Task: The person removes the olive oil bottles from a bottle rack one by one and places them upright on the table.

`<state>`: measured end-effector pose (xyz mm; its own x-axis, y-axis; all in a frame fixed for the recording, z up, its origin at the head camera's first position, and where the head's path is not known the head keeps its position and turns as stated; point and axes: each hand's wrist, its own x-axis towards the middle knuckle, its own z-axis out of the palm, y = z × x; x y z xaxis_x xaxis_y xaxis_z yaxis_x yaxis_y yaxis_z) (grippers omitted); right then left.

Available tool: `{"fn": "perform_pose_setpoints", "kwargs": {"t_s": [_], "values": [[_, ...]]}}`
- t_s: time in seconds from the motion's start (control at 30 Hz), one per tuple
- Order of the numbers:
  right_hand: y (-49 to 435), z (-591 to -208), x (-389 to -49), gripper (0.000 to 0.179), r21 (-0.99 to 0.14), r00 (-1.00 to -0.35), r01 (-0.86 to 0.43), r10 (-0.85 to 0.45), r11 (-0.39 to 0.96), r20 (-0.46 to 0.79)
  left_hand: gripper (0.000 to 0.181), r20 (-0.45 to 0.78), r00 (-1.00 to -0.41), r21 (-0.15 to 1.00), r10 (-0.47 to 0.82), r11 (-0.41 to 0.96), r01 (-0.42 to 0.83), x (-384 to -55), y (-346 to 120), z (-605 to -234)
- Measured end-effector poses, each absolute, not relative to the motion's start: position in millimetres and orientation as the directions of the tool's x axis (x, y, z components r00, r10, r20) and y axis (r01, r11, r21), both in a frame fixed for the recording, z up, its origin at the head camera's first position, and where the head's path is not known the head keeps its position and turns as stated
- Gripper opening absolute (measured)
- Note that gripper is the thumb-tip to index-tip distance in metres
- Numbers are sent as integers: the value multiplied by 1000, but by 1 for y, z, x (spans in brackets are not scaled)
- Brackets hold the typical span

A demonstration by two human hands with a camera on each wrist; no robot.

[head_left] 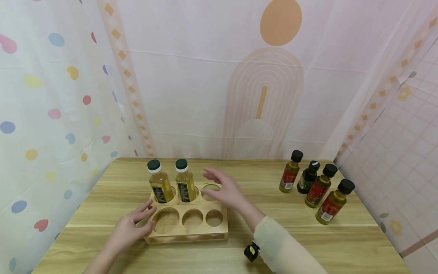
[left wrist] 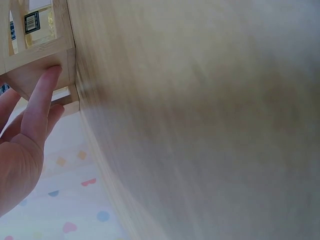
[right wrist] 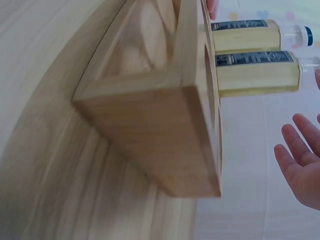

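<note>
Rack (head_left: 183,231): wooden, two-tier, on tbl (head_left: 280,213), L of ctr; 3 rnd holes per row, front ones going lg to sm, L to R.
Rear L bottle (head_left: 161,184): upright in rear L hole; yellow liquid, dk green cap, white neck, dk label.
Rear mid bottle (head_left: 185,184): same type, upright in rear mid hole, just beside the other.
L hand (head_left: 128,226): at rack's L end; fingers loosely spread, thumb apart; L wrist view has a fingertip against the end panel.
R hand (head_left: 224,188): above rear R hole, just R of the mid bottle & apart from it; fingers spread, slightly bent, thumb well away from them.
R cuff (head_left: 278,243): pale sleeve, sm black device (head_left: 252,251) beside it.
Red-label bottles (head_left: 289,173): 3, black caps, standing near tbl's R side, well apart from rack.
Dk bottle (head_left: 307,179): shorter, among those 3; label too sm to read.
Backdrop (head_left: 184,95): pale cloth w/ arches, diamonds; colored dots & hearts on L.
</note>
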<state>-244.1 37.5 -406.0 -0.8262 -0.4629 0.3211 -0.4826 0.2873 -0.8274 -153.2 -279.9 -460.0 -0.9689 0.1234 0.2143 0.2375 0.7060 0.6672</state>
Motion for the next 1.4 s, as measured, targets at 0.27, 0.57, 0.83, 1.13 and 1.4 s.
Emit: {"fn": "perform_pose_setpoints", "kwargs": {"t_s": [0.27,0.57,0.83,1.13,1.4], "values": [[15,-400,-248,67,-811,-812,-502,-488,302,321,43,220,-968,662,122,710,240,-153,-280,-460],[-3,-389,-252,66,-827,-819,-491,-468,274,332,43,207,-971,662,117,715,227,-153,-280,-459],[-13,-379,-255,65,-824,-831,-485,-447,292,331,42,215,-968,668,126,705,240,-152,-280,-458],[-20,-374,-257,62,-830,-832,-482,-443,280,334,42,221,-968,645,116,728,234,-153,-280,-459],[-25,-371,-257,56,-830,-846,-473,-415,294,335,42,221,-969,639,112,734,231,-153,-280,-460]]}}
